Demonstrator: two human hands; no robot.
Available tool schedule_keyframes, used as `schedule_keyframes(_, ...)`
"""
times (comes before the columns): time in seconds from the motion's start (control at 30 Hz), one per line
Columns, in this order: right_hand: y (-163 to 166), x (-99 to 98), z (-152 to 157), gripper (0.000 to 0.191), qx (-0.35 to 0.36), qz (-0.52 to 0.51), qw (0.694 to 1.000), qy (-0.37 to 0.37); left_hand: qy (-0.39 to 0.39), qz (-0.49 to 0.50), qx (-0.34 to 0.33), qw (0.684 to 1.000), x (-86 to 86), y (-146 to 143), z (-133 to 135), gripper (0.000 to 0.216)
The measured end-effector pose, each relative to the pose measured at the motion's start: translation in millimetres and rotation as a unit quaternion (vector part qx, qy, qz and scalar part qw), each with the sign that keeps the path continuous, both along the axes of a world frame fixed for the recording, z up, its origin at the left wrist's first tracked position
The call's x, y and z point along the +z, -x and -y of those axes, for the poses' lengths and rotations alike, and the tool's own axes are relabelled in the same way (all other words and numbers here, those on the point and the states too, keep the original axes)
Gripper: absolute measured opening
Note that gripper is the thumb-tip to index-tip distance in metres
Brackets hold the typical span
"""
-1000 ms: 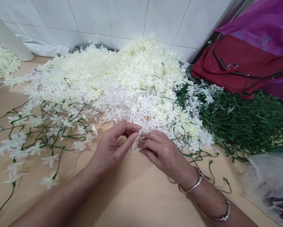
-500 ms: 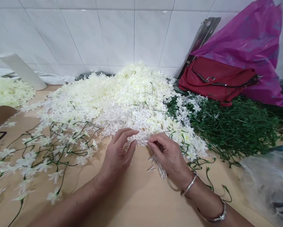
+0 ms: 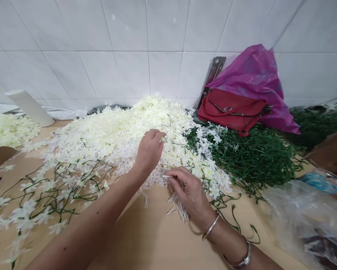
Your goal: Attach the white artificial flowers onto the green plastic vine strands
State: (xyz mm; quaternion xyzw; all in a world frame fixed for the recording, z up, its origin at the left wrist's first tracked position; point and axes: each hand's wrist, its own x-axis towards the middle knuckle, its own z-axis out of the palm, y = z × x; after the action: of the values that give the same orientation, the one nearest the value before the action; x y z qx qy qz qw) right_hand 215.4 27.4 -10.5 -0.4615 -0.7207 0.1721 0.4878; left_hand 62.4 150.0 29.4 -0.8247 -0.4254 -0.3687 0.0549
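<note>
Near edge, worktop [image 3: 146, 240], bare tan surface. Right hand [image 3: 189, 193] just in from the near edge, right of centre, two metal bangles [image 3: 212, 227] on the wrist. Its fingers [image 3: 175, 180] are closed around a small bundle of white sprigs [image 3: 181, 210]; the spiky ends fan out below the palm towards the near edge, and the upper ends sit under the thumb, touching the fringe of the heap.

Left hand [image 3: 149, 152] further in, resting on top of the cream blossom heap [image 3: 112, 131]. Its fingers [image 3: 157, 134] are curled down into the blossoms beside a thin green stem; whether they pinch anything cannot be told. The two hands are near each other, not touching.

Left side: loose flowered vines [image 3: 53, 187] spread flat towards the left edge. Right side: clear plastic bag [image 3: 303, 217] near the right edge, green stem pile [image 3: 255, 157] beyond it, touching the heap.

Far edge: red bag [image 3: 232, 110] under a magenta plastic sheet [image 3: 253, 75], and a white tube [image 3: 30, 107] leaning at the far left corner, against the tiled wall [image 3: 129, 45].
</note>
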Motion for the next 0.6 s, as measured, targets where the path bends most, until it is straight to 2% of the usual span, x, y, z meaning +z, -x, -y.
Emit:
schedule_keyframes(0.13, 0, 0.3, -1, 0.019, 0.006, 0.017, 1.0, -0.005, -0.009, -0.087, -0.008, 0.996, 9.5, -6, -22, 0.024)
schedule_keyframes(0.27, 1, 4.2, 1, 0.017, 0.008, 0.025, 1.0, 0.008, -0.013, -0.132, -0.012, 0.991, 20.2, 4, -25, 0.021)
schedule_keyframes(0.47, 0, 7.8, 2, 0.019, -0.005, -0.033, 0.999, 0.012, -0.023, -0.101, 0.023, 0.994, 35.4, 39, 4, 0.022)
schedule_keyframes(0.6, 1, 11.4, 2, 0.021, -0.028, -0.091, 0.995, 0.027, 0.1, 0.012, -0.032, 0.994, 36.3, 66, 33, 0.015)
